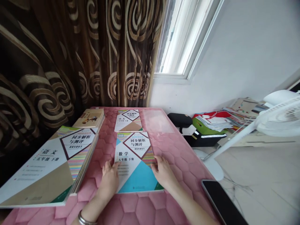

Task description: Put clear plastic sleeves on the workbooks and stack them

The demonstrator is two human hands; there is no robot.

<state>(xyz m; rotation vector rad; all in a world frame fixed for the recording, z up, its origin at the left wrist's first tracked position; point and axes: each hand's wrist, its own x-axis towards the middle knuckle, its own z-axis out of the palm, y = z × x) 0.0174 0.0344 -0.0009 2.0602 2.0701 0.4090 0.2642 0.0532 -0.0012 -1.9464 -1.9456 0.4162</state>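
A workbook with a white, blue and striped cover (134,159) lies flat in the middle of a pink quilted table (178,156). My left hand (109,178) rests at its left edge, fingers stretched out on the cover. My right hand (164,172) lies flat at its right edge, fingers spread. Neither hand grips anything. Another similar workbook (128,120) lies just beyond it.
A stack of workbooks (47,165) sits at the left, with a brown-covered book (89,118) behind it. A clear plastic sheet (157,121) lies at the back right. A dark phone (222,203) rests on the table's right edge. A white fan (278,118), bags and papers stand on the floor.
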